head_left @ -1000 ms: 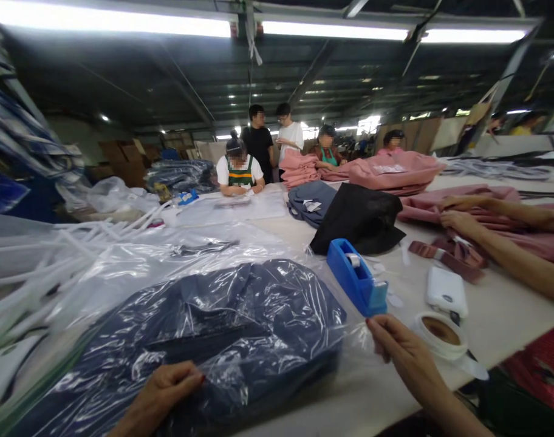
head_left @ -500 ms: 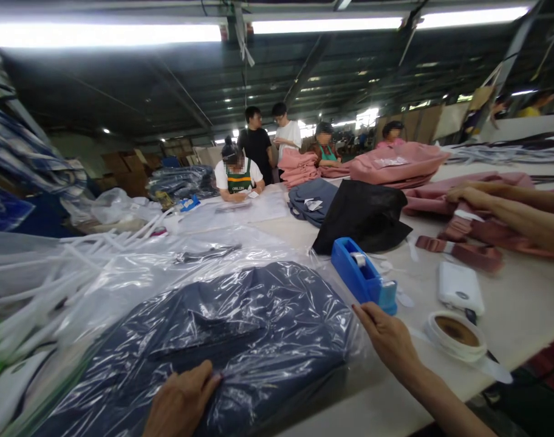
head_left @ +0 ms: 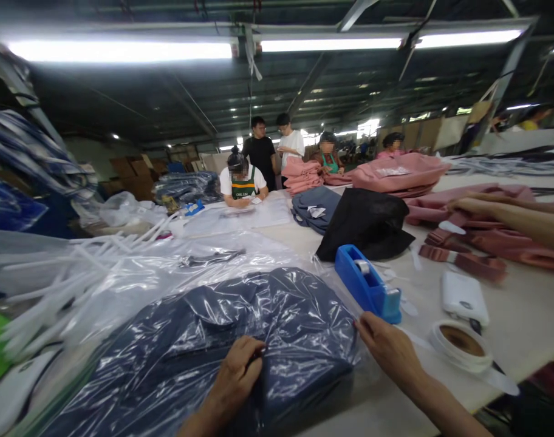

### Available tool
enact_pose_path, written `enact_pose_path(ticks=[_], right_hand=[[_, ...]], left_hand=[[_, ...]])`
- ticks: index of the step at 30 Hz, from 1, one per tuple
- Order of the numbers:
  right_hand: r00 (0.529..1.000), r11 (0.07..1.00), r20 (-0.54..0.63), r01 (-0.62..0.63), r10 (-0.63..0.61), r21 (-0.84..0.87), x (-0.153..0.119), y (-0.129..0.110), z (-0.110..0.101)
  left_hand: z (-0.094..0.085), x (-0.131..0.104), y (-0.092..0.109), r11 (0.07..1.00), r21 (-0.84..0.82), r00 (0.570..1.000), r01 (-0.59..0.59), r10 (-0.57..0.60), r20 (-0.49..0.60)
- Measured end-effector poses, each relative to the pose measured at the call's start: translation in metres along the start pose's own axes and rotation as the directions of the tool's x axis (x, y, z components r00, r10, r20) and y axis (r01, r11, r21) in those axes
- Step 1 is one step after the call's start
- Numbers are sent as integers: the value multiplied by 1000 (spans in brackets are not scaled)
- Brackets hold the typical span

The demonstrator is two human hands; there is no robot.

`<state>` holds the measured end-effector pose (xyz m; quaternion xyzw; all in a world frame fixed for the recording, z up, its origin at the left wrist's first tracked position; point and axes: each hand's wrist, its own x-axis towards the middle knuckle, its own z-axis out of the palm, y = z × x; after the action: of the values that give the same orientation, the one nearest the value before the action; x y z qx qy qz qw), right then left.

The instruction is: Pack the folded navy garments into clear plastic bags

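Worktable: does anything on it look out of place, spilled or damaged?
Nothing on the table looks spilled or broken. One slightly untidy spot: the white roll at near right has a loose strip that seems to trail past the table's edge, not wound up.

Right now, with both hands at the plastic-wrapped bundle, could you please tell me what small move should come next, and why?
I would probably have the right hand draw the clear plastic inward over the dark blue bundle: its fingertips seem to pinch it at the bundle's right end, and the left hand rests on top, perhaps steadying things.
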<state>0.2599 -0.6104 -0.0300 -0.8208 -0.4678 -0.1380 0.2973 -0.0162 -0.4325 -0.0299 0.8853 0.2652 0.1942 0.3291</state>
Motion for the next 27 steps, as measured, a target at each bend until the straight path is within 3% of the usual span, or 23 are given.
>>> enact_pose_path(ticks=[3,5,8,11,14,19,27], right_hand=[[985,987,-63,161,-159,23,4,1,-2],[941,944,-113,325,-318,50,6,-2,-5],[898,873,-56,437,-436,217,8,-11,-11],[923,877,197,224,-331,425,11,-22,-15],[895,894,382,39,-230,446,17,-28,-16],[863,877,462,-49,-205,479,28,-33,-17],[850,959,526,-159,12,236,16,-45,-5]], left_hand=[[-2,6,20,991,66,992,113,-116,45],[0,9,25,976,113,979,188,-195,59],[3,13,21,964,114,963,241,-252,91],[5,16,14,969,71,966,235,-241,92],[6,15,12,972,40,969,230,-233,78],[6,12,16,974,82,973,211,-217,79],[3,15,29,942,199,954,270,-290,78]])
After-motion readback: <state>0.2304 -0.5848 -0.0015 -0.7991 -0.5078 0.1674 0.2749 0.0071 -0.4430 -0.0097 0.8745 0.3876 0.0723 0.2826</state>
